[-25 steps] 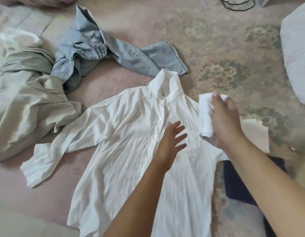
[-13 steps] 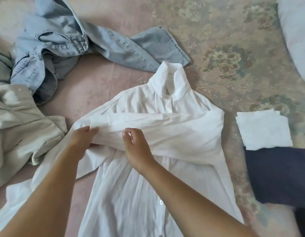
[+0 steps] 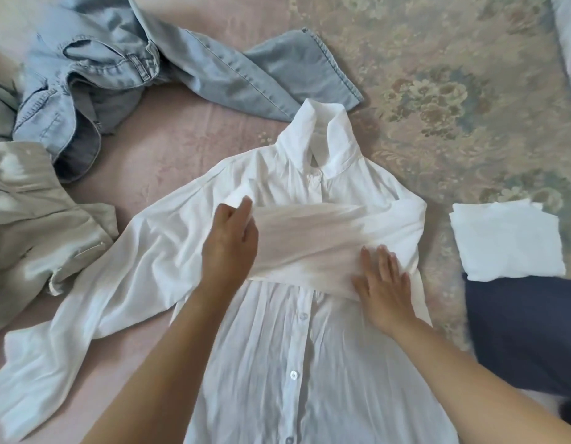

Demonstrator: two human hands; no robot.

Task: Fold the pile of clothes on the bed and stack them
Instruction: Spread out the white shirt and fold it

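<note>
A white button-up shirt lies face up on the bed, collar pointing away from me. One sleeve is folded across the chest. My left hand grips the cuff end of that sleeve and holds it stretched towards the left. My right hand presses flat on the sleeve near the shirt's right side. The other sleeve trails out to the left, unfolded. At the right, a folded white garment lies beside a folded navy garment.
Crumpled light-blue jeans lie at the upper left, one leg reaching the shirt collar. A rumpled beige garment lies at the left edge. The floral bedspread extends to the upper right, with a pale pillow in the corner.
A second ago my right hand carried the sleeve over the chest. Since then my left hand took the cuff end, and my right hand moved right and flattened on the fold.
</note>
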